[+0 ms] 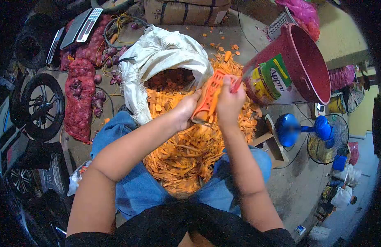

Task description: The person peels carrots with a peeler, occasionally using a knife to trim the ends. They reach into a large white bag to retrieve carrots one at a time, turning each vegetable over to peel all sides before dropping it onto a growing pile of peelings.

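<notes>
While my left hand (pixel 186 111) grips one orange slicer (pixel 206 94) above carrot shavings (pixel 182 154), my right hand (pixel 230 101), seemingly clamped on one carrot (pixel 214 103) against it, appears mid-slice; the next stroke calls for steady pressure.

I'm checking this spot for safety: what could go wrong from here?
The right hand is close to the orange slotted plastic tool in the left hand; a slip might cut it if an edge is sharp. Stray carrot slices lie on the floor near the white sack and could be slippery underfoot.
</notes>
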Tool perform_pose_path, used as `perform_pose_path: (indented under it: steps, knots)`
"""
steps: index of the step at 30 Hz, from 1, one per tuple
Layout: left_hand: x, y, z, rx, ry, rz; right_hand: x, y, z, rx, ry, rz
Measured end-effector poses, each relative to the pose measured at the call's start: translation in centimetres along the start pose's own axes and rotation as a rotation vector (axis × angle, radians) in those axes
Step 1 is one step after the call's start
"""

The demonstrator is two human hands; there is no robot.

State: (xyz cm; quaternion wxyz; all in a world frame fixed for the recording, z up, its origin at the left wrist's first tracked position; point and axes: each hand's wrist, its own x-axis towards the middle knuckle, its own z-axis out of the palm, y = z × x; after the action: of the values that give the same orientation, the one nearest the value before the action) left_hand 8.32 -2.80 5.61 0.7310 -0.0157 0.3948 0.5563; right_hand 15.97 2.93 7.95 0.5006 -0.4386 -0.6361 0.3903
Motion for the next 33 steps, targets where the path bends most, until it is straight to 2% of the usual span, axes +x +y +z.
perform_pose_path:
  steps: [1,3,4,6,8,9,11,12,13,14,15,16,17,19,22,23,25,26,28,30,32,33]
  knots:
    - [-0.1,-0.2,0.0,-0.001,0.0,-0.003,0.0,0.3,-0.1,-0.002,0.001,0.002]
    - [-0.3,-0.5,-0.2,0.262,-0.056,-0.024,0.2,0.9,-0.1,0.008,0.014,0.075]
    - [-0.8,-0.1,0.0,0.5,-0.036,-0.09,0.8,1.5,-0.6,-0.099,0.016,0.068]
    - [-2.5,-0.8,1.2,0.515,-0.053,-0.105,4.5,7.4,-2.8,-0.196,0.216,0.025]
    - [-3.4,-1.0,1.7,0.63,-0.086,-0.121,6.2,5.2,-4.7,-0.13,0.372,0.21]
    - [-3.8,-0.7,1.7,0.63,-0.086,-0.13,6.8,5.3,-5.5,-0.227,0.431,0.149]
    - [-4.1,0.3,1.9,0.624,-0.168,-0.109,7.0,5.4,-6.3,-0.046,0.459,0.356]
    - [-2.2,-0.8,0.2,0.488,-0.141,-0.068,6.7,4.2,-5.8,-0.043,0.455,0.353]
    - [-1.9,-0.6,-0.1,0.485,-0.138,-0.062,6.0,2.9,-5.0,0.154,0.402,0.348]
    - [-1.7,-0.4,-0.2,0.355,-0.085,-0.089,5.3,2.2,-4.1,0.348,0.346,0.343]
    - [-1.4,-0.3,-0.4,0.228,-0.034,-0.117,4.9,2.2,-3.4,0.348,0.342,0.342]
    - [-0.8,-0.4,-0.7,0.185,-0.059,-0.058,4.4,2.6,-2.8,0.266,0.294,0.275]
    - [-0.5,-0.3,-0.8,0.184,-0.058,-0.059,3.9,2.7,-2.4,0.182,0.246,0.209]
    - [-0.4,0.1,-0.9,0.179,-0.082,-0.036,3.5,2.5,-2.5,0.088,0.168,0.206]
    - [-0.4,0.7,-1.0,0.145,-0.037,-0.004,4.3,2.4,-2.6,0.542,0.246,0.31]
    - [-0.5,1.0,-0.9,0.146,-0.039,-0.003,4.4,2.0,-2.9,0.543,0.247,0.308]
    - [-1.2,1.6,-0.5,0.1,0.001,-0.037,4.4,1.0,-3.5,0.584,0.197,0.507]
    - [-1.1,1.7,-0.6,0.085,-0.011,-0.031,4.3,1.3,-3.3,0.584,0.198,0.506]
    - [-0.2,1.7,-1.2,0.084,-0.021,-0.029,3.9,2.0,-2.5,0.486,0.162,0.364]
    - [0.3,1.6,-1.8,0.08,-0.029,-0.028,3.2,1.9,-1.9,0.41,0.118,0.382]
    - [0.4,1.6,-2.0,0.034,-0.191,-0.055,2.2,1.1,-1.6,0.27,-0.015,0.383]
    - [0.4,1.5,-1.6,0.034,-0.192,-0.054,1.6,0.6,-1.3,0.27,-0.015,0.382]
